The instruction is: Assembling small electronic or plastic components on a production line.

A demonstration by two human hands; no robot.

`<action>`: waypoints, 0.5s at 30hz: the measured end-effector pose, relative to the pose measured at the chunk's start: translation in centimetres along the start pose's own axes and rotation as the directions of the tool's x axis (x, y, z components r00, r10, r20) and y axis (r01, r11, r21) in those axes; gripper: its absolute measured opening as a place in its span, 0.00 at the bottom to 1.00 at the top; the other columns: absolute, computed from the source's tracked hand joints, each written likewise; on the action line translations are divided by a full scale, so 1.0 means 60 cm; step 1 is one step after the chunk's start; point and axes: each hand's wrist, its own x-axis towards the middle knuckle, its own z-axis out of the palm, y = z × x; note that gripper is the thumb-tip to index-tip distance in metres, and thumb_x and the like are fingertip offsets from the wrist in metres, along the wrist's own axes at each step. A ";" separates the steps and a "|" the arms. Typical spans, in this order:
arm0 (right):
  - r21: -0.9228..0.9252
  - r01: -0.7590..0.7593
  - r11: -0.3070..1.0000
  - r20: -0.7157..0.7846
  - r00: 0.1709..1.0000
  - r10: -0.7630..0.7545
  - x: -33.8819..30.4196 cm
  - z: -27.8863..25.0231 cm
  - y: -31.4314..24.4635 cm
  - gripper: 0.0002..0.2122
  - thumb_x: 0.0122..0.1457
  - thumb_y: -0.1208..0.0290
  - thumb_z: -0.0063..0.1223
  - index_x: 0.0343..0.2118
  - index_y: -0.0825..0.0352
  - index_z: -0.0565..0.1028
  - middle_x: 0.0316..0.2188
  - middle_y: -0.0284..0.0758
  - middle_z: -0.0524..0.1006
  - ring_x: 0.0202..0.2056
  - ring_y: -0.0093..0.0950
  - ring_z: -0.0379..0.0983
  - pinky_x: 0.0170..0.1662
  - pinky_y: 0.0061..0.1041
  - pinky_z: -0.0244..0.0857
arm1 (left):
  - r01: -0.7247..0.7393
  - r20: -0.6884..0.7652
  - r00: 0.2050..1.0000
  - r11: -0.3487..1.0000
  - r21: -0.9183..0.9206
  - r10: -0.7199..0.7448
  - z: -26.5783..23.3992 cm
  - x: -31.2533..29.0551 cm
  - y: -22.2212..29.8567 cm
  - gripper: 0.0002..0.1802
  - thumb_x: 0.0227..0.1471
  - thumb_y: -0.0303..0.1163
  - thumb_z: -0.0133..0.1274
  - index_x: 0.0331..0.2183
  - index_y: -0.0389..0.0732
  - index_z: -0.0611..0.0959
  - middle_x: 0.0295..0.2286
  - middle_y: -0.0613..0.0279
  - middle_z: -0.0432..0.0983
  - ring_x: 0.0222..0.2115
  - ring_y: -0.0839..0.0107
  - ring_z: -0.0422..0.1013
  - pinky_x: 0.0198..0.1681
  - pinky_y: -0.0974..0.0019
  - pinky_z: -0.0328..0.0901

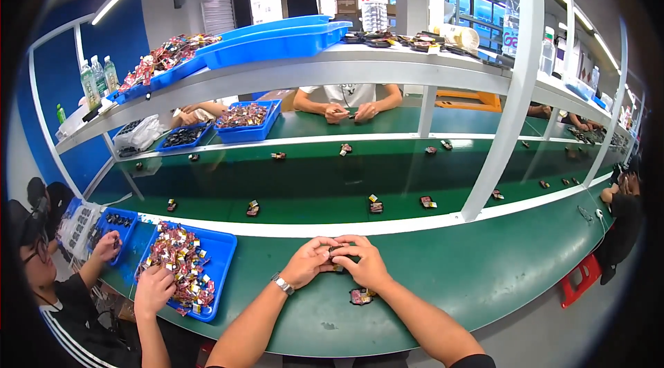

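My left hand (308, 261) and my right hand (362, 263) meet over the green bench, both closed around one small black casing (337, 252). Fingers hide most of that casing, and a bit of yellow shows at its lower side. Below my right wrist a small black-edged assembly with a red circuit board (360, 297) lies on the bench. A silver watch (283, 283) circles my left wrist. To the left of my left forearm sits a blue tray (225, 243) heaped with red, white and yellow circuit boards.
A co-worker's hand (155, 289) reaches over that tray from the left. Across the white rail (290, 230), a green belt (311, 205) carries spaced-out assemblies. A slanted white post (499, 129) supports the shelf (387, 67). Another person's hands (351, 113) work opposite. A red stool (579, 281) stands at right.
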 end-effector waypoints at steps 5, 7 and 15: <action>-0.074 -0.010 0.997 0.012 1.000 0.011 -0.001 -0.001 -0.005 0.06 0.49 0.73 0.62 0.32 0.60 0.83 0.44 0.32 0.77 0.48 0.34 0.71 0.51 0.32 0.66 | -0.021 0.034 0.999 1.000 -0.018 0.022 -0.009 0.001 -0.006 0.13 0.60 0.31 0.49 0.47 0.42 0.71 0.45 0.60 0.71 0.44 0.70 0.71 0.49 0.61 0.68; -0.106 0.008 0.994 0.008 1.000 -0.008 -0.003 0.001 -0.007 0.06 0.49 0.73 0.63 0.32 0.60 0.83 0.44 0.32 0.77 0.48 0.34 0.71 0.51 0.32 0.66 | -0.005 0.069 0.998 1.000 -0.021 0.007 -0.016 0.002 -0.011 0.13 0.61 0.30 0.46 0.48 0.41 0.71 0.47 0.60 0.70 0.46 0.71 0.70 0.50 0.62 0.68; -0.112 0.095 0.989 -0.023 0.995 -0.098 0.000 0.011 -0.013 0.09 0.47 0.75 0.62 0.33 0.61 0.82 0.47 0.33 0.75 0.50 0.35 0.68 0.52 0.33 0.65 | -0.031 0.040 0.999 0.999 -0.008 0.031 -0.015 0.002 -0.013 0.13 0.61 0.31 0.46 0.48 0.41 0.70 0.49 0.58 0.69 0.48 0.70 0.69 0.51 0.62 0.67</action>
